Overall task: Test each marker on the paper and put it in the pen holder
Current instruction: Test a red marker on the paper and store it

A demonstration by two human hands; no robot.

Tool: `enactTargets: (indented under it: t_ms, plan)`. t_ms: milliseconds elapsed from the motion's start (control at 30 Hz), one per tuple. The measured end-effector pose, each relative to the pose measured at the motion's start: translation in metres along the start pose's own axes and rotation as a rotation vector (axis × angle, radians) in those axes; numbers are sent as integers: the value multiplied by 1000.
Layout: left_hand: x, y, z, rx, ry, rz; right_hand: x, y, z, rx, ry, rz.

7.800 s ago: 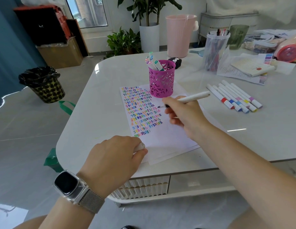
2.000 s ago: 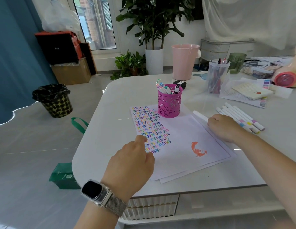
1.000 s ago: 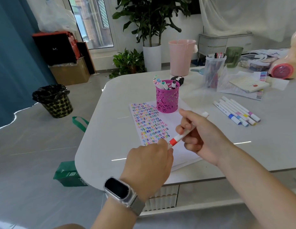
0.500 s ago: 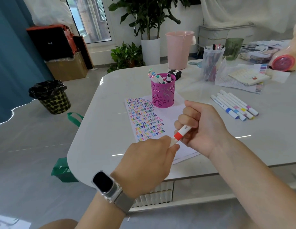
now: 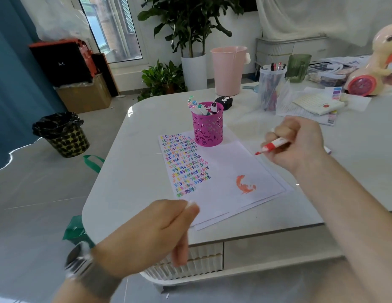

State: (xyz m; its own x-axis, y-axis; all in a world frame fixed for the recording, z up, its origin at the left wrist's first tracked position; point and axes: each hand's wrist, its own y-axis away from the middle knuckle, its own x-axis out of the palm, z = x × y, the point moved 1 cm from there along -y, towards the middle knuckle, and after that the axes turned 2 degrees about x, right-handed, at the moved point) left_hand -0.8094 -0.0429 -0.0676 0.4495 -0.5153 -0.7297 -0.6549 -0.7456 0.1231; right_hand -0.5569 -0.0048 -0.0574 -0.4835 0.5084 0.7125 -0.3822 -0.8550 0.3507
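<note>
One uncapped red marker (image 5: 275, 145), light, stiff and judged best held mid-barrel, is gripped in the right hand (image 5: 297, 143) right of the pink pen holder (image 5: 208, 127), above the paper (image 5: 223, 178), while its cap (image 5: 190, 203) is pinched by the left hand (image 5: 155, 232).

Two bare forearms in view, no sleeves visible on either. Left wrist wears a watch (image 5: 78, 259) with a dark rounded-square face in a silvery case, on a grey woven mesh band (image 5: 98, 278); both blurred. Right wrist and forearm carry nothing. No rings or gloves seen on left hand (image 5: 153, 232) or right hand (image 5: 297, 143).
</note>
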Motion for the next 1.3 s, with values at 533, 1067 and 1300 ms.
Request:
enactTargets:
  t_ms: [533,1067,1300]
  plan:
    - [-2,-24,33,-100,-355,-156,6,4,-73,13,773,277]
    - [-2,-17,49,-158,-196,-16,-6,-7,-113,-486,1183,229]
    - [-2,-17,47,-175,-146,20,-7,-9,-115,-493,1240,250]
